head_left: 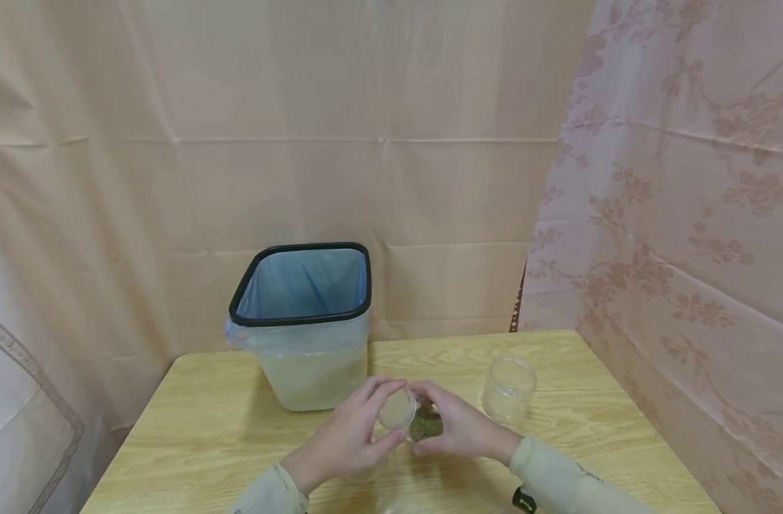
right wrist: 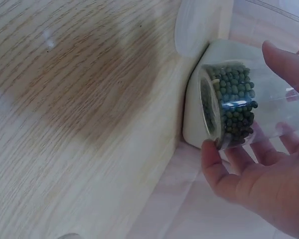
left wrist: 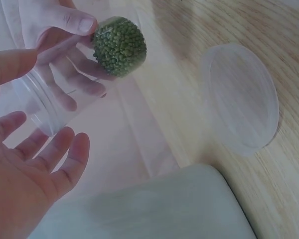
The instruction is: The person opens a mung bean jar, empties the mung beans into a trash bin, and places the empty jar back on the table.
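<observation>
Between both hands is a clear plastic jar [right wrist: 271, 94] of mung beans [right wrist: 234, 89], tilted on its side, with the beans heaped at its base. My left hand [head_left: 352, 432] holds the jar's round rimmed end [head_left: 397, 410], thumb on one side and fingers on the other. Around the jar body, my right hand [head_left: 458, 425] grips close to the beans; its fingers show through the clear wall in the left wrist view. A translucent round lid [left wrist: 241, 99] lies on the table below the left hand.
On the wood-grain table [head_left: 192, 442], a pale bin [head_left: 320, 375] with a blue liner and black rim stands at back left. Another clear jar [head_left: 509, 389] stands to the right of my right hand. Beige curtains [head_left: 391, 193] hang behind the table, with floral cloth [head_left: 686, 250] at right.
</observation>
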Available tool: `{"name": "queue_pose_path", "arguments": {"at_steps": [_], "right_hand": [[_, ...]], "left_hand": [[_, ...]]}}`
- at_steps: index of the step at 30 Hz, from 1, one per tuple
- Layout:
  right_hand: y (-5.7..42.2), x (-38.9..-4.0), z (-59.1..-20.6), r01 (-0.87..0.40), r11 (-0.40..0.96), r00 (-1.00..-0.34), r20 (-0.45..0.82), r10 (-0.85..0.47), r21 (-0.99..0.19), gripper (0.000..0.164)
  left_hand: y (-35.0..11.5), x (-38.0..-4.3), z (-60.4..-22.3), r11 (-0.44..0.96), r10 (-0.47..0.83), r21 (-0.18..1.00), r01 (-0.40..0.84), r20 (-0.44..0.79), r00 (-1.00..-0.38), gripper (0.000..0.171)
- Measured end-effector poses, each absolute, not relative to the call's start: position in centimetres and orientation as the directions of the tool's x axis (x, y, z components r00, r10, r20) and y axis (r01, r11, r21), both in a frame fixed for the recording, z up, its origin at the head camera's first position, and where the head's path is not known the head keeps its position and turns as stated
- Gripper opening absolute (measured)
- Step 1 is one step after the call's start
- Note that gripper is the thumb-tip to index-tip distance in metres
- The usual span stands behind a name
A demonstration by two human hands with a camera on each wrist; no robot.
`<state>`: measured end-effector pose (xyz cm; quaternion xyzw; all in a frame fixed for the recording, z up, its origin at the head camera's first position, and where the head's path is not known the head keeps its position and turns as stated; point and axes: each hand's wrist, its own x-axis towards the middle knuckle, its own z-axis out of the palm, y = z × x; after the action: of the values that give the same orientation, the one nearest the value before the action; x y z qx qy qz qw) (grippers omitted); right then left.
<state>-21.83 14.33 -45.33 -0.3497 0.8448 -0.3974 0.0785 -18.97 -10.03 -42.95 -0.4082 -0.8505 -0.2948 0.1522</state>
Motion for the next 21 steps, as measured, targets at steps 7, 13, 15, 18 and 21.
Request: {"name": "queue_pose_path", "arguments": {"at_steps": [7,13,15,18,21], "right_hand": [[14.19,-21.77,-45.04,-0.546,0.445,-0.730,0.142,-0.668,-0.710,0.079],[14.16,-21.67,-44.91,-0.553,0.433,-0.711,0.132,-0.691,-0.712,0.073],[14.15,-21.61,-44.91,-0.558,0.427,-0.701,0.129,-0.701,-0.712,0.071],[14.19,-21.51,-44.84,-0.568,0.419,-0.687,0.128,-0.716,-0.708,0.071],[14.24,-21.41,-44.68,-0.581,0.415,-0.673,0.126,-0.729,-0.701,0.075]], "left_hand": [[-10.19,-19.03,-43.12,0.477,0.604,0.390,0.788,0.506,-0.616,0.063],[-10.46,-18.99,-42.99,0.444,0.639,0.373,0.814,0.505,-0.580,0.064],[-10.58,-18.96,-42.83,0.418,0.660,0.366,0.831,0.506,-0.555,0.063],[-10.78,-18.97,-42.54,0.367,0.690,0.352,0.861,0.518,-0.506,0.060],[-10.98,-19.06,-42.20,0.321,0.712,0.348,0.881,0.525,-0.467,0.058]]}}
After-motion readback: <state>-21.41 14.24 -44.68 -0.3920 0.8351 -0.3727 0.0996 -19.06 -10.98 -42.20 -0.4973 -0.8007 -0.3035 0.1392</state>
